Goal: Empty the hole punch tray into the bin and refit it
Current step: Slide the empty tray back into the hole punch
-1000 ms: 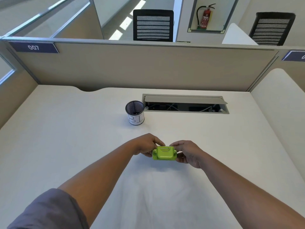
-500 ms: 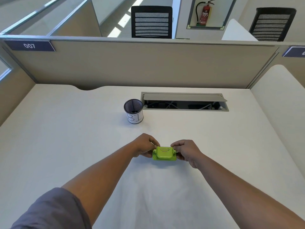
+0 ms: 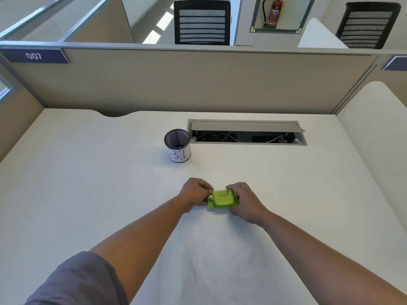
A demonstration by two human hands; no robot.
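A small lime-green hole punch (image 3: pixel 222 199) sits on the white desk (image 3: pixel 88 183) in front of me. My left hand (image 3: pixel 196 193) grips its left end and my right hand (image 3: pixel 245 201) grips its right end, fingers curled around the sides. Its underside and tray are hidden from view. A black mesh cup (image 3: pixel 178 145) with a white paper label, serving as the bin, stands farther back and a little to the left, apart from both hands.
An open cable hatch (image 3: pixel 246 134) with wires inside is cut into the desk behind the punch, to the right of the cup. A beige partition (image 3: pixel 176 80) closes off the back, and side panels stand left and right.
Both hands stay on the punch. It has shifted slightly on the desk, and the fingers have closed a little more tightly around its ends.
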